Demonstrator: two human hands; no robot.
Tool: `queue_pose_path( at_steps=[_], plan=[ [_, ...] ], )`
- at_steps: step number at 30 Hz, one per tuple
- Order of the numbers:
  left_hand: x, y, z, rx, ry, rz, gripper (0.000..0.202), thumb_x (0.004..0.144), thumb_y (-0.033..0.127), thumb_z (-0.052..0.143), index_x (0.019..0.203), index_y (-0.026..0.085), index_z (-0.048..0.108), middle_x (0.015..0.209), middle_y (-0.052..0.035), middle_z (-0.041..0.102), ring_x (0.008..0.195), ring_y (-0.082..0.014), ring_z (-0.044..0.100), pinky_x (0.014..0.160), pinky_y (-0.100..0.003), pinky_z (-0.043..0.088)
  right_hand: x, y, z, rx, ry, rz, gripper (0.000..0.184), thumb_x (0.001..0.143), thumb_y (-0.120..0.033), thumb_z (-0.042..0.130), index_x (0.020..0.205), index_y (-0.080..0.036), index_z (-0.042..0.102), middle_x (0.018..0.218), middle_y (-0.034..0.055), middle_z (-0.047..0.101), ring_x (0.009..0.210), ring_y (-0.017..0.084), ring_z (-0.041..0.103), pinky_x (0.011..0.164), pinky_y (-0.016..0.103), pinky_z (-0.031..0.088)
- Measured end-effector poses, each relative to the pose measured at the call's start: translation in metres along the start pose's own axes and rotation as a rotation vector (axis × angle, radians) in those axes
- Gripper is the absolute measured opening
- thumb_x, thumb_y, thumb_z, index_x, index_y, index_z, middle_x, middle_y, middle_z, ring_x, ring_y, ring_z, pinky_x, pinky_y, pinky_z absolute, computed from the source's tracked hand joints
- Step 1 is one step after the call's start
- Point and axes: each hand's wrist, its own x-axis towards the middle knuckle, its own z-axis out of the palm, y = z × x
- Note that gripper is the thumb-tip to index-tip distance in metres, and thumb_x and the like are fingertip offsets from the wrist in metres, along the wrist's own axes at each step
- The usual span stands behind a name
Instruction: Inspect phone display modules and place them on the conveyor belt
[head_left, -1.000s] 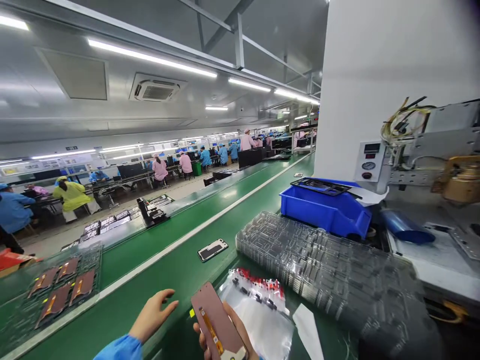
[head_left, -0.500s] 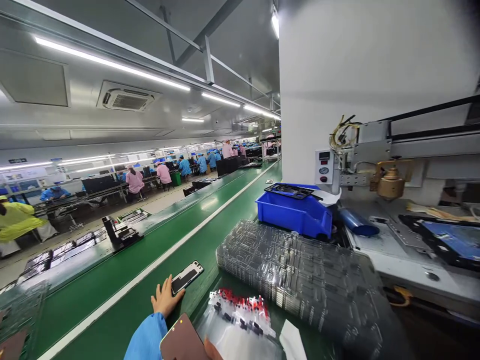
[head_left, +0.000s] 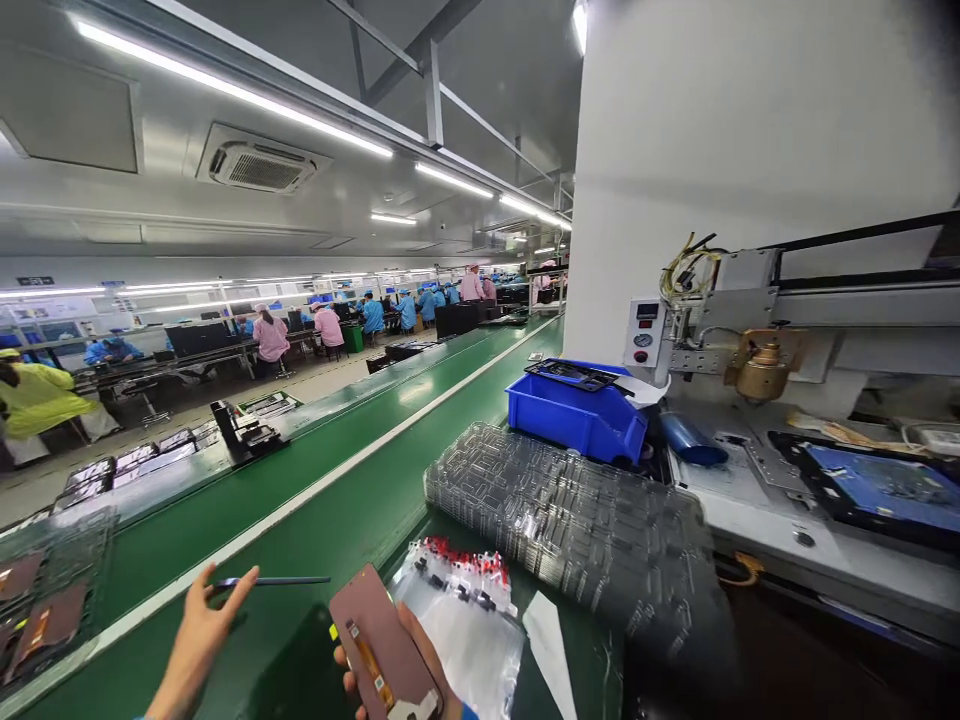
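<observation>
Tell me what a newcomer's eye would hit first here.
Probably the bright blue bin, right of centre, just beyond the stacked clear trays. Next, perhaps, the brownish panel in the person's right grip, at the bottom, and the long green surface running diagonally into the distance.

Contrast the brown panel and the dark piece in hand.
The brown panel shows its broad face; the dark piece is seen edge-on. The brown panel slants in the right hand; the dark piece lies nearly level in the left hand. The brown panel bears an orange ribbon; none shows on the dark piece. Both are handheld.
</observation>
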Motion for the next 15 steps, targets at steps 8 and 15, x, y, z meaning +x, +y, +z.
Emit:
queue_pose_path(
  at_steps=[8, 15],
  plan=[
    [-0.159, -0.01, -0.089, -0.461, 0.035, -0.218, 0.077, 0.048, 0.057, 0.085, 0.115, 0.028, 0.06, 0.122, -0.0069, 0.066, 0.116, -0.0394, 0.06, 0.109, -0.056, 0.04, -0.034, 0.005, 0.02, -0.158, 0.082, -0.089, 0.07, 0.066, -0.069, 0.074, 0.105, -0.01, 0.072, 0.09, 0.0101, 0.076, 0.063, 0.016, 0.069, 0.055, 0.023, 0.052],
    [-0.275, -0.012, -0.089, -0.606, -0.055, -0.269, 0.1, 0.04, 0.063, 0.086, 0.127, 0.025, 0.057, 0.125, -0.0138, 0.068, 0.119, -0.0416, 0.057, 0.103, -0.047, 0.046, -0.09, 0.006, 0.063, -0.692, -0.037, -0.282, 0.064, 0.076, -0.058, 0.074, 0.13, -0.026, 0.059, 0.138, 0.0111, 0.057, 0.115, 0.026, 0.061, 0.092, 0.036, 0.053]
  ],
)
